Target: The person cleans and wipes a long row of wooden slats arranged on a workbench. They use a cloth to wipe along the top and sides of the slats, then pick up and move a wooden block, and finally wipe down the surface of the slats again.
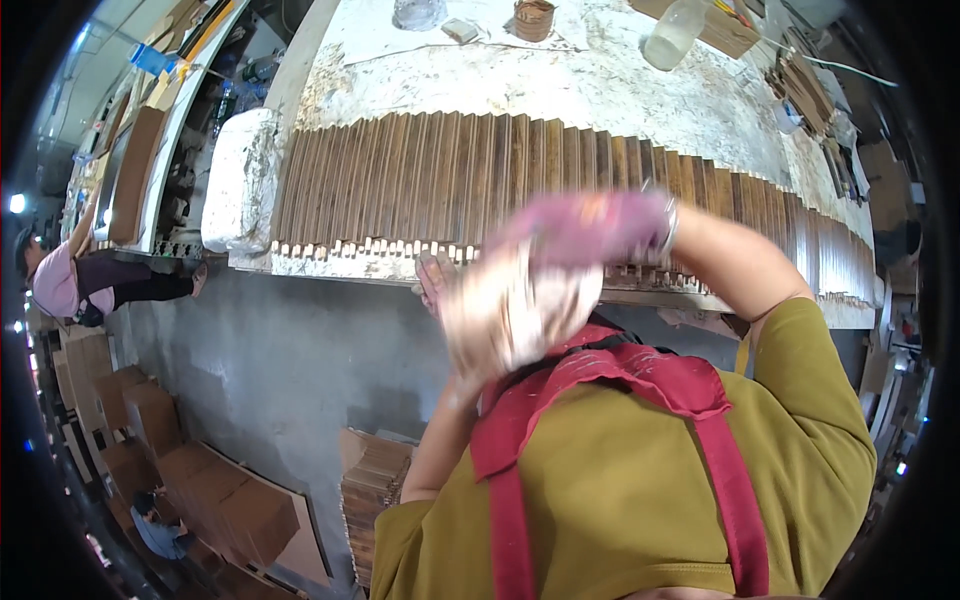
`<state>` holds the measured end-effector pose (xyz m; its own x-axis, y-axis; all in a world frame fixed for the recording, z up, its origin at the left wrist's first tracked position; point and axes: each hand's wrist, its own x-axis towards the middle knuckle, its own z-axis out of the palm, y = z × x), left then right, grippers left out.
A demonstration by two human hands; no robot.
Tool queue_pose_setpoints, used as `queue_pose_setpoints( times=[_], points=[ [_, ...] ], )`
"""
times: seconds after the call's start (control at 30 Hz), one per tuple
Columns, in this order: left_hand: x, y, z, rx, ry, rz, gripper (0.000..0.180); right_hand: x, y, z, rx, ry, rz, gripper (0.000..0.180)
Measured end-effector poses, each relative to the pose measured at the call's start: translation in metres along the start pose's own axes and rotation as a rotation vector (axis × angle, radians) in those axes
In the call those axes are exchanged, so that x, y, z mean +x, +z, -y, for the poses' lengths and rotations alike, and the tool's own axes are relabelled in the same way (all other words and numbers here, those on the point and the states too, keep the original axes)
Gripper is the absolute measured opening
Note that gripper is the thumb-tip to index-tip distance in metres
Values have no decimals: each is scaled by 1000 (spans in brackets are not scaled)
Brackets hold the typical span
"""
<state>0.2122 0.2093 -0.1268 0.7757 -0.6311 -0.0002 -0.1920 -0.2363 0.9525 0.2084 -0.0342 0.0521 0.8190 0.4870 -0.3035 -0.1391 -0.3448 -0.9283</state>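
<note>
Because both hands are blurred at the centre of the frame, their fingers are hard to make out. The right hand (590,232) wears a purple glove; the left hand (475,345) merges into a pale patch (565,292), and whether that is glove or cloth I cannot tell. Nor can I tell whether either hand is open, closed or gripping anything. Together they hide some near ends of the brown strips (420,185) around mid-frame. A cup (534,20) and a bottle (675,35) stand at the top, the bottle cut by the edge.

The near edge of the table (600,90) crosses the middle of the frame, with bare grey floor (280,350) below it at centre left. Bare tabletop lies beyond the strips in the upper frame, a white block (240,180) closes their left end, and the red apron (600,385) bounds the room below the hands.

The strips lie side by side in a long row, just above the hands in the frame; contact is unclear.
</note>
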Motion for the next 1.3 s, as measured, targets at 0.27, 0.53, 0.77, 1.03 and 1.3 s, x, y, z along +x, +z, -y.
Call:
queue_pose_setpoints(
  times=[0.27, 0.53, 0.77, 1.03, 1.3],
  points=[
    [17, 49, 1, 810, 279, -313, 72, 16, -19, -88, -750, -133, -443, 31],
    [-4, 57, 40, 297, 109, -389, 61, -59, -65, -52, -665, -403, -420, 38],
    [41, 36, -36, 956, 384, -367, 54, -15, -69, -29, -706, -192, -746, 48],
    [49, 40, -2, 897, 477, -463, 47, 63, -51, -106, -1299, -341, -379, 35],
    [27, 33, -25, 677, 436, -458, 49, 15, -164, -89, -637, -111, -872, 37]
  ],
)
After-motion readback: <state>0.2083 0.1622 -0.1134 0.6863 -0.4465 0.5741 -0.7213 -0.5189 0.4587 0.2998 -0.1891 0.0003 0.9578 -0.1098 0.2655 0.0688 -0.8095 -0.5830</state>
